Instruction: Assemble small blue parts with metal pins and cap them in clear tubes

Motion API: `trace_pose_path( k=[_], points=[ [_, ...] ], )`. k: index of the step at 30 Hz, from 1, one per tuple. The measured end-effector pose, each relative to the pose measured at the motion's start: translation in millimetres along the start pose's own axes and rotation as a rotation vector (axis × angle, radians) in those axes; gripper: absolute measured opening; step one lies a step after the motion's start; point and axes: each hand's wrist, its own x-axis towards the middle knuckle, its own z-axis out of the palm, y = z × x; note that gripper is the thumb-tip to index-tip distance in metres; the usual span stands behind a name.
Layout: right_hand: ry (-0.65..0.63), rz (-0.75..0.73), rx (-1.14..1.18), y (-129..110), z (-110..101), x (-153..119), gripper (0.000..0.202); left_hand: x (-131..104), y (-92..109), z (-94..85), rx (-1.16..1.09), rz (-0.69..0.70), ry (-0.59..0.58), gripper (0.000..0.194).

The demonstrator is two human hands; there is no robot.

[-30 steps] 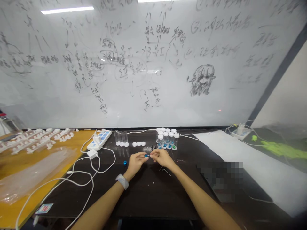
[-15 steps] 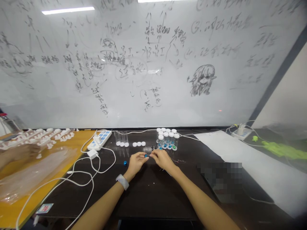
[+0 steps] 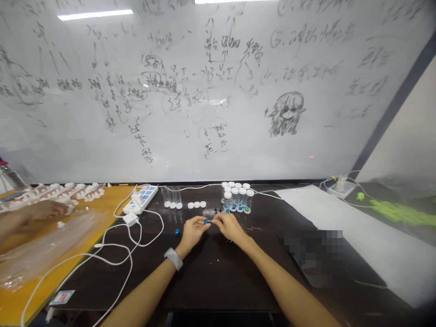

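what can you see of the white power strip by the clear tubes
The power strip is a long white block, apparently plastic, with pale blue panels on top. It lies flat and slanted at the back of the dark table, near the edge of the orange table and left of the clear tubes. A white plug sits upright in its nearer half; a white adapter is just in front. Whether it is switched on cannot be told.

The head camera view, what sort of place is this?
Probably a shared office or small workshop: a handwritten whiteboard, a power strip with trailing cables, and lidded clear vials on the dark desk.
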Motion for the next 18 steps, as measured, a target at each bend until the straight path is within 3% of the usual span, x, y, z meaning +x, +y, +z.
trace_pose_path(
  k=[9, 12, 18],
  points=[
    [-0.084, -0.015, -0.233, 8, 3, -7, 0.014, 0, 2, 1.6, -0.039, 0.012, 0.121, 0.031],
    [-0.120, -0.028, -0.233, 13, 10, -7, 0.015, -1, 6, 3.2, -0.110, 0.004, 0.085, 0.032],
    [-0.018, 0.147, -0.247, 22, 21, 7, 0.033, -5, 13, 4.5, -0.309, -0.072, -0.008, 0.037]
  ],
)
